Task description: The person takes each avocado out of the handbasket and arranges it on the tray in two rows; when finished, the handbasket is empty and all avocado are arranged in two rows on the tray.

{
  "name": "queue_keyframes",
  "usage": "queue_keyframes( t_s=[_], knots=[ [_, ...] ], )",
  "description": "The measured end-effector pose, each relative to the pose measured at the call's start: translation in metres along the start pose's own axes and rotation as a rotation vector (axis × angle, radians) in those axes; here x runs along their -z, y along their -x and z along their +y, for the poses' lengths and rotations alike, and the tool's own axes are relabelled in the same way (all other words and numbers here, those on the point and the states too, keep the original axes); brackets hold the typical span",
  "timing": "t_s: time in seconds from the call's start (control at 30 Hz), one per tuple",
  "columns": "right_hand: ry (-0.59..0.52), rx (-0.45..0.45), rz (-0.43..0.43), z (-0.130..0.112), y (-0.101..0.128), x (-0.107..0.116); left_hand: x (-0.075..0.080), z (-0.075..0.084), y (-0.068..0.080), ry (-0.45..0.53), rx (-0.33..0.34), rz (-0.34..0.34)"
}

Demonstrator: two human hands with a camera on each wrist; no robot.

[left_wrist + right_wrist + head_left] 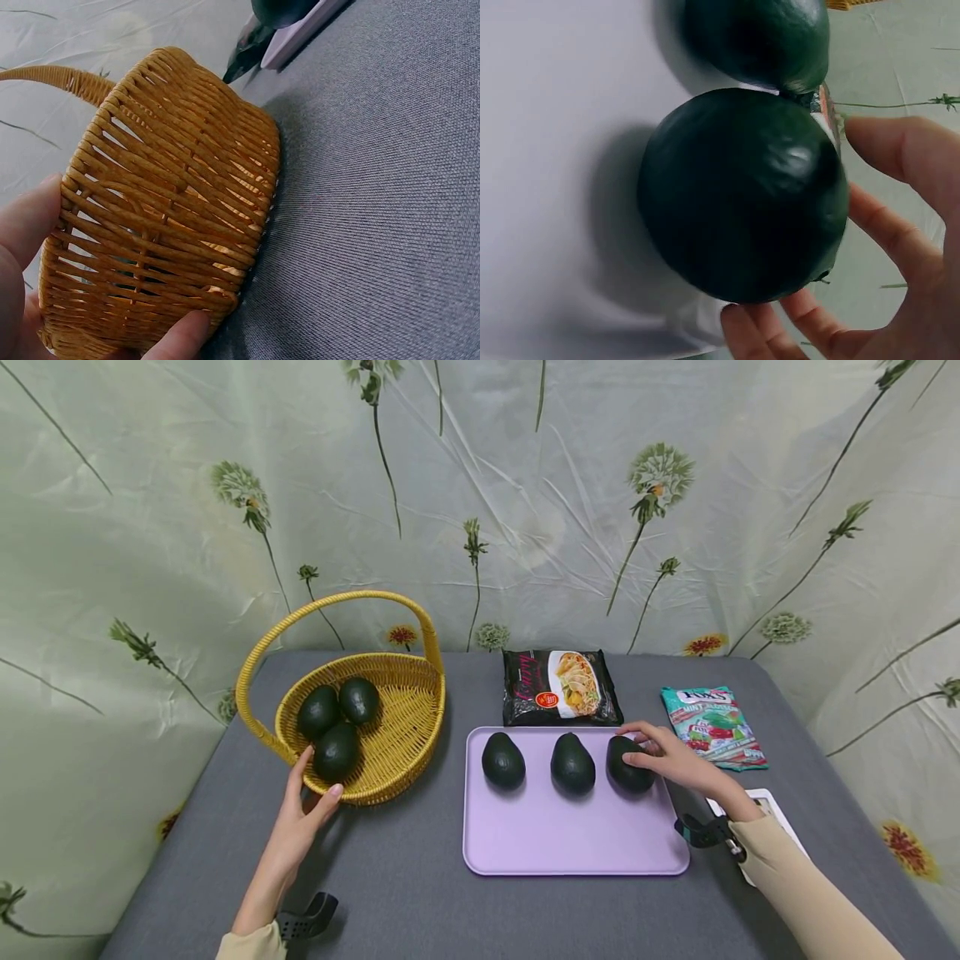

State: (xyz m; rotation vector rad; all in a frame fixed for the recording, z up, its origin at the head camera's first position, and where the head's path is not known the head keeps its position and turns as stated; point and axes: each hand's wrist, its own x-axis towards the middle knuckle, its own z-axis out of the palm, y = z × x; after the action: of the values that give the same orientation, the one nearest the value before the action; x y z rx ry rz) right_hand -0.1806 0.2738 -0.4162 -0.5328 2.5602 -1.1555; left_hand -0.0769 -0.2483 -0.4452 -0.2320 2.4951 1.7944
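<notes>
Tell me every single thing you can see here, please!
avocados in basket: 3, dark green, inside the basket
avocados on tray: 3, dark green, in a row
basket: 1, yellow wicker, table's left
tray: 1, lilac, table's middle
noodle packet: 1, black, behind the tray
candy bag: 1, teal and red, right of the tray
table: 1, grey cloth
curtain: 1, pale green, flowered, behind
left hand: holds the basket's rim
right hand: around the rightmost avocado
</notes>
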Motion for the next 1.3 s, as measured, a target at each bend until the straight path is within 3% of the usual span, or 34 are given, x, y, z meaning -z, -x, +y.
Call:
queue_keyframes(
  t_s=[0.3, 0.63, 0.83, 1.3],
  knots=[
    [-0.031, 0.034, 0.046, -0.021, -0.019, 0.0, 0.001, 0.001, 0.0, 0.014, 0.005, -0.01],
    [-0.093, 0.188, -0.008, -0.065, -0.064, -0.022, 0.002, 0.002, 0.001, 0.035, 0.008, -0.018],
    [-0.175, 0.299, -0.093, -0.098, -0.094, -0.05, 0.001, 0.003, 0.001, 0.038, 0.0, -0.013],
    [-0.13, 0.425, -0.251, -0.18, -0.163, -0.142, 0.0, 0.003, 0.0, 0.024, 0.004, 0.0]
  ],
)
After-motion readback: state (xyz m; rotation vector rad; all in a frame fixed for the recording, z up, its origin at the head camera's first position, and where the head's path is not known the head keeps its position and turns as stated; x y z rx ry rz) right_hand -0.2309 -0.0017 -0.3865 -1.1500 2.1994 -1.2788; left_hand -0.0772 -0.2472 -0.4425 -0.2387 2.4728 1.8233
